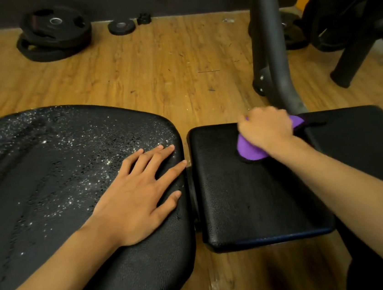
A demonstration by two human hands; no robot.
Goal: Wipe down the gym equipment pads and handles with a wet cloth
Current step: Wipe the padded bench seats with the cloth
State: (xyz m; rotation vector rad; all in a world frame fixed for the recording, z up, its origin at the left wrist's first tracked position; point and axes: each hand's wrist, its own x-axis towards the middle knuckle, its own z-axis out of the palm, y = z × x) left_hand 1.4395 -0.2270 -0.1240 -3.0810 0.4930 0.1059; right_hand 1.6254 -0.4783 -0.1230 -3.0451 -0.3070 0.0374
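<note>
Head view of a bench wipe-down. A wooden floor filled the scene beyond and beneath both sets of fingers. The large pad, black and speckled with bright water droplets, lay under the left hand; most of the droplets sat to the left of and beyond the fingertips. The smaller pad, also black, lay just to the right of the left fingertips, parted from the large pad by a narrow gap, and it carried the right hand near its far edge. A grey upright post rose from the floor just beyond the right fingers. A stack of weight plates rested on the floor well beyond the left fingers, by the dark wall. The left hand lay palm down with its fingers released, straight and spread, their tips reaching the right-hand rim of the large pad. The right fingers were clenched around the purple cloth, pressing it onto the smaller pad; dark-edged folds of the cloth showed on the near-left and right sides of the fist. A small plate and a black collar lay on the floor well beyond both hands, to the right of the stack.
</note>
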